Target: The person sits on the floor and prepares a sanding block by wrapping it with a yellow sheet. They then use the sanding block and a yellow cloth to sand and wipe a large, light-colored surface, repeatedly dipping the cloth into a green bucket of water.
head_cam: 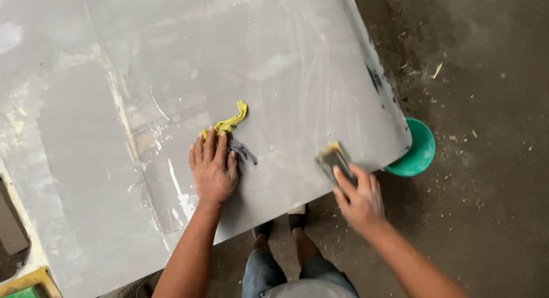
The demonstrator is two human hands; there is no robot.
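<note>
Two hands are down on the big grey panel (pixel 229 58) right now, and both of them are yours. Your left hand (pixel 213 169) lies flat, palm down, fingers spread apart and pressed onto the panel's surface, gripping nothing; a yellow rag (pixel 231 122) peeks out just beyond its fingertips, touching them, with a darker grey scrap of cloth (pixel 243 151) bunched right beside the index finger. Your right hand (pixel 359 198) sits off to the side of the left one, near the panel's rounded corner, and it is clamped on a sanding block (pixel 333 159): fingers laid over the top, the dark pad with its tan edge sticking out ahead of the fingertips and resting on the panel. That hand looks a little blurred, so the exact finger grip is hard to read. Wet streaks and pale smears (pixel 154 132) run across the panel ahead of your left hand and out to its far side. Past your right hand, tucked partly under the panel's edge, a green bowl (pixel 420 152) sits on the dusty concrete floor (pixel 486 103), which is scattered with bits of debris. Below both wrists you can see your own jeans (pixel 274 272) and your feet (pixel 280 221) planted close against the panel's near edge.
</note>
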